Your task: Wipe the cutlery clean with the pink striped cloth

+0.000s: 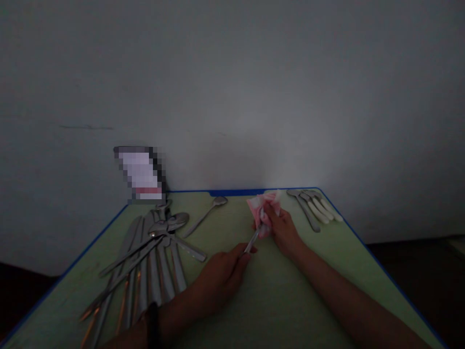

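Observation:
My left hand, with a dark band at the wrist, is closed around the handle of a metal piece of cutlery. Its far end disappears into a crumpled pink-and-white cloth, so I cannot tell whether it is a spoon or a fork. My right hand pinches that cloth around the hidden end, above the middle of the table. A single spoon lies just beyond my left hand. Past my right hand, near the back right corner, another spoon rests beside several white-handled pieces of cutlery.
Metal cutlery is piled on the left side, with spoons crossed over knives and other long handles. A blurred-out upright device leans at the back left corner. The green blue-edged table meets a grey wall.

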### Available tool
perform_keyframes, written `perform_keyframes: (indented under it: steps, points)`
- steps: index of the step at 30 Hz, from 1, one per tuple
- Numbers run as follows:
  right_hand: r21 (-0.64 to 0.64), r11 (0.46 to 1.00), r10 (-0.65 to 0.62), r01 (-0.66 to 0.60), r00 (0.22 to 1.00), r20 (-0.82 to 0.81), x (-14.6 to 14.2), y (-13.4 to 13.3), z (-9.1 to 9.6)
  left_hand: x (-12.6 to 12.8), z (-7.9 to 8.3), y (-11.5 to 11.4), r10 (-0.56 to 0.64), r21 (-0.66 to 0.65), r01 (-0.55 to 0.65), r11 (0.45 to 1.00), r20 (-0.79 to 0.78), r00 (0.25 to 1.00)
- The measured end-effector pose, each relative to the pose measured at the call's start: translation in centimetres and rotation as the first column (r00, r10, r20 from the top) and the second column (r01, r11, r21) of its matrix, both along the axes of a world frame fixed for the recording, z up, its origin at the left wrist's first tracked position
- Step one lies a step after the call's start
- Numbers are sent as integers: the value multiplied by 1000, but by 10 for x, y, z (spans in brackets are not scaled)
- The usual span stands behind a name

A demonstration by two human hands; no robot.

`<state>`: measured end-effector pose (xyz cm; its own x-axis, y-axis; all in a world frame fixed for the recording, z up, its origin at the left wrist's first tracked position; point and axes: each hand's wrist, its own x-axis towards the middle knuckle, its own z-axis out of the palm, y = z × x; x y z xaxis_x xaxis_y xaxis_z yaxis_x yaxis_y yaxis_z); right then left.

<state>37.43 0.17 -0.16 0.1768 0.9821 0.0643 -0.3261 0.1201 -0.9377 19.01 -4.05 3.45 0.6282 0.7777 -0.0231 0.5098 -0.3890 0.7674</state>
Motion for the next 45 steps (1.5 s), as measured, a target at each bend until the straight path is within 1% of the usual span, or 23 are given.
perform_keyframes:
  steps: [3,4,6,8,10,12,15,22,26,29,31,35,37,40,45]
  points:
    - [-32,999,11,-11,1000,15,-1,-1,1,0,-1,2,13,-12,-12,1000,50,999]
    - [-42,999,22,-22,1000,-12,-1,0,1,0,-1,3,24,-26,-23,999,58,998]
    - [-52,997,51,-59,988,-143,-1,2,3,1,0,4,56,-71,-51,996,64,996]
    - [-23,997,60,-72,942,-330,-1,5,6,2,0,4,99,-110,-91,990,71,993]
    - [25,998,68,-64,871,-486,0,6,11,3,0,3,135,-132,-123,984,87,987]
    - [58,995,95,-76,817,-569,2,5,16,3,-1,3,143,-144,-128,981,99,985]
    - [60,987,154,-148,780,-606,5,2,21,3,-2,4,122,-152,-107,983,96,988]
    - [79,961,263,-264,789,-556,10,0,19,2,-2,6,91,-206,-75,976,68,994]
    - [102,946,317,-308,808,-496,9,1,19,2,-2,6,84,-179,-71,981,66,994]
    - [43,952,289,-303,844,-452,7,3,15,2,-2,5,73,-163,-64,985,52,996]
    - [-3,962,250,-274,881,-402,5,4,11,2,-3,4,64,-150,-58,987,35,997]
    - [-22,977,201,-212,952,-232,3,2,7,2,-2,3,41,-46,-41,998,-11,999]
    - [-20,978,199,-206,960,-197,2,0,7,2,0,2,30,-15,-30,999,-34,999]
    - [-17,976,209,-216,959,-189,2,-1,8,2,1,2,19,-18,-20,1000,-55,998]
    - [-55,970,223,-237,957,-186,3,-1,8,1,-1,2,16,-22,-17,1000,-33,999]
